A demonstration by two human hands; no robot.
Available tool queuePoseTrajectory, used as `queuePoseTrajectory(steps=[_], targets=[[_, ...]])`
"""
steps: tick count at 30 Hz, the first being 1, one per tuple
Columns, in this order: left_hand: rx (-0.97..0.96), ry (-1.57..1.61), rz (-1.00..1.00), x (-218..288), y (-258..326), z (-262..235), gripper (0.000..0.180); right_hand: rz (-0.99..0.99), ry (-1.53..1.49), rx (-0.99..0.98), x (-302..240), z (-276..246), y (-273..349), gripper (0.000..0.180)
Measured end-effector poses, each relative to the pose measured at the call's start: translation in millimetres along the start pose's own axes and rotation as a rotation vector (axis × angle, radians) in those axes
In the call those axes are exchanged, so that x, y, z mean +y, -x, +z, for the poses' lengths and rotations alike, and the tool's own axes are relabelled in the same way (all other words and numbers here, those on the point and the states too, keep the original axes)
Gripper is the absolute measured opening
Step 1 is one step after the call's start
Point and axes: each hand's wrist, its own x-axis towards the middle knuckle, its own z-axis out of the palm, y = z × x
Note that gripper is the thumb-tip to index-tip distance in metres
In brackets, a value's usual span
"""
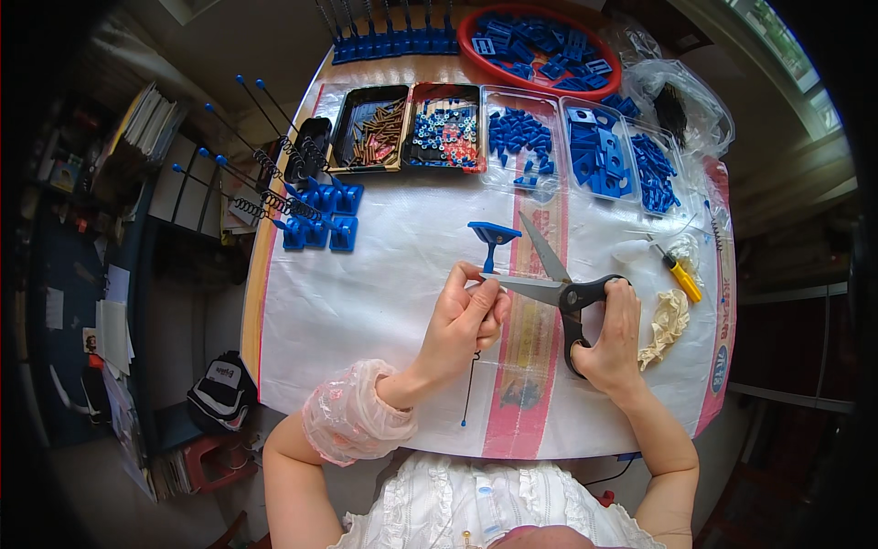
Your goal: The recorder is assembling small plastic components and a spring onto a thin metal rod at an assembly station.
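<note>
My left hand (457, 320) is closed around the middle of a blue plastic stand with a spring wire (492, 236). Its flat blue base points away from me, above my fingers. A thin dark wire with a small blue tip hangs out below the fist; the part between is hidden in my grip. My right hand (615, 343) has its fingers through the black handles of a pair of scissors (578, 295). The blades are spread apart. The lower blade reaches my left thumb and fingertips, just below the base; whether it touches the stand I cannot tell.
Along the far side stand trays of brown screws (377, 133), nuts (444, 128) and blue plastic parts (521, 137), with a red basin (540, 90) behind. Several spring-wire stands (315, 210) sit at left. A yellow screwdriver (682, 276) and a cream crumpled piece (666, 325) lie at right.
</note>
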Motion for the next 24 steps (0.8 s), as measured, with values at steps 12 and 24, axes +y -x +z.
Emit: queuePoseTrajectory(steps=[12, 24], targets=[[0.041, 0.084, -0.032, 2.6, 2.2, 4.4, 0.012, 0.001, 0.006, -0.004, -2.0, 0.7, -0.3, 0.060], [0.010, 0.082, 0.007, 1.2, 1.6, 4.5, 0.010, 0.020, 0.009, -0.022, -1.9, -0.4, 0.6, 0.060]])
